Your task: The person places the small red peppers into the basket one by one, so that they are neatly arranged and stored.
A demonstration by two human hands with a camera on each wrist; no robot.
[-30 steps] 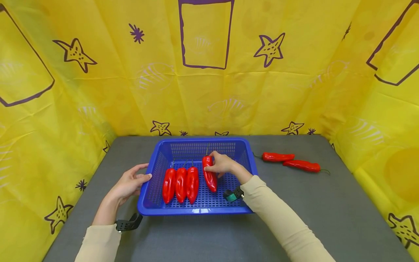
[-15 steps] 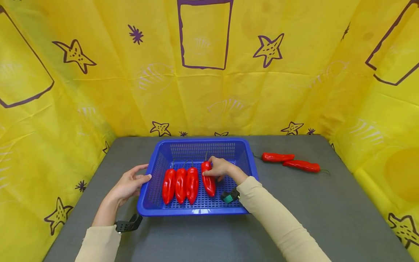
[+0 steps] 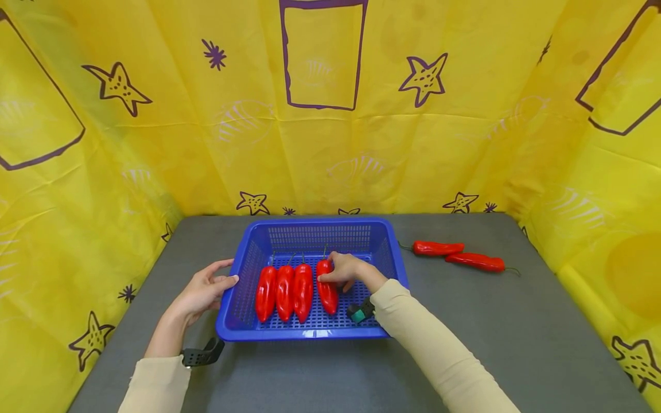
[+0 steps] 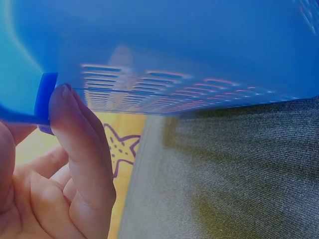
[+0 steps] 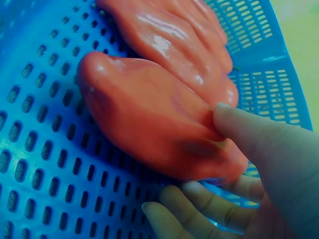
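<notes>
A blue plastic basket (image 3: 310,335) with slotted walls stands on the grey table. My left hand (image 3: 203,289) grips its left rim, thumb on top; the left wrist view shows fingers against the underside of the basket wall (image 4: 209,45). Inside, three red chili peppers (image 3: 285,292) lie side by side, stems toward the back. Just right of them is a fourth red chili pepper (image 3: 327,295), pinched near its stem end by my right hand (image 3: 353,269). In the right wrist view the thumb presses this pepper (image 5: 144,114) from one side, with fingers on the other.
Two more red chili peppers, one behind (image 3: 439,248) and one in front (image 3: 476,262), lie on the table right of the basket, their ends touching or nearly so. A yellow patterned cloth (image 3: 330,160) encloses the grey table (image 3: 330,378) at the back and sides.
My right hand has moved the fourth pepper down, slightly left and toward me, closer to the row of three. My left hand and the basket have stayed in place.
</notes>
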